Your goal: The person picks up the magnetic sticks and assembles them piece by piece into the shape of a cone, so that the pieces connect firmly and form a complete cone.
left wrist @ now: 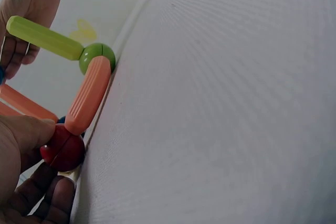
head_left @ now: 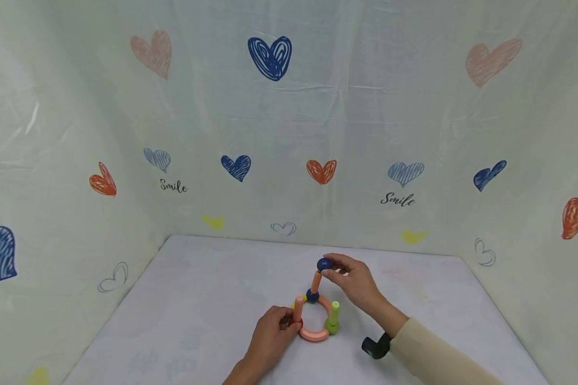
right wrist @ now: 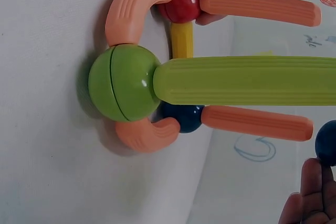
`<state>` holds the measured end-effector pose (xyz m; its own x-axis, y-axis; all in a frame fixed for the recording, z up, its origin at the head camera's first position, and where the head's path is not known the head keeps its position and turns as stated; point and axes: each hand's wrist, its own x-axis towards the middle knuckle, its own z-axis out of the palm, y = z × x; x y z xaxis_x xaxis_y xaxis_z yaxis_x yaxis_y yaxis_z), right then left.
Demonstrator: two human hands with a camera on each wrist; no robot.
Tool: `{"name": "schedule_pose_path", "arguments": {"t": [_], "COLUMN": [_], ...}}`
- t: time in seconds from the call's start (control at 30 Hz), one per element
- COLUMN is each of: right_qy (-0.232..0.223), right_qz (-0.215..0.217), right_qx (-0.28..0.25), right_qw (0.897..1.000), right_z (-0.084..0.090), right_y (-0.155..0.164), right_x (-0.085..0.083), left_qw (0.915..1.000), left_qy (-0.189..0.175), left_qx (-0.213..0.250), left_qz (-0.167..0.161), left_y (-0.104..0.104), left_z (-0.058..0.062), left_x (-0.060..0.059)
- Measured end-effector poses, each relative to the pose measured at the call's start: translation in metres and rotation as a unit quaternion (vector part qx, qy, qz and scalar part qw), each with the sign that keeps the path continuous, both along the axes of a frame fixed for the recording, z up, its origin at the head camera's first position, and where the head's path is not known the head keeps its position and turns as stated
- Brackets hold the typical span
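Centrally on the desk (head_left: 212, 299), the left hand (head_left: 270, 334) pinches a red ball (left wrist: 63, 150) of a rod-and-ball ring, the right hand (head_left: 354, 280) apparently pinching a blue ball (head_left: 324, 263) atop a leaning orange rod (head_left: 316, 282), which a nudge could topple.

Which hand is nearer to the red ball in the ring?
Left. The left hand touches the red ball at the ring's near-left side; the right hand is at a dark blue ball above the far side.

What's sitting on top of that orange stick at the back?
A dark blue ball, pinched by the right hand, sits at the tip of the back orange stick. Whether they actually touch is hidden by the fingers.
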<state>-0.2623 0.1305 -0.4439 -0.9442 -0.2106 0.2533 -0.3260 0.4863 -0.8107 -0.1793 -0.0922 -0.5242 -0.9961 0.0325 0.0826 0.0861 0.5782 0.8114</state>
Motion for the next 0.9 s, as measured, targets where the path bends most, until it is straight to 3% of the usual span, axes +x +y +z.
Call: {"name": "schedule_pose_path", "arguments": {"t": [0.6, 0.73, 0.9], "right_qy": [-0.022, -0.020, -0.022], "right_qz": [0.018, 0.019, 0.025], "right_qx": [0.003, 0.004, -0.005], "right_qw": [1.000, 1.000, 0.999], "right_z": [-0.003, -0.004, -0.005], "right_y": [-0.003, -0.003, -0.005], "right_x": [0.003, 0.004, 0.006], "left_qw": [1.0000, 0.9998, 0.9967], "left_qy": [-0.007, 0.017, 0.079], "left_qx": [-0.007, 0.000, 0.018], "left_qz": [-0.001, 0.006, 0.013], "left_y": [-0.001, -0.001, 0.001], "left_z": [0.003, 0.010, 0.017], "left_x": [0.002, 0.003, 0.002]}}
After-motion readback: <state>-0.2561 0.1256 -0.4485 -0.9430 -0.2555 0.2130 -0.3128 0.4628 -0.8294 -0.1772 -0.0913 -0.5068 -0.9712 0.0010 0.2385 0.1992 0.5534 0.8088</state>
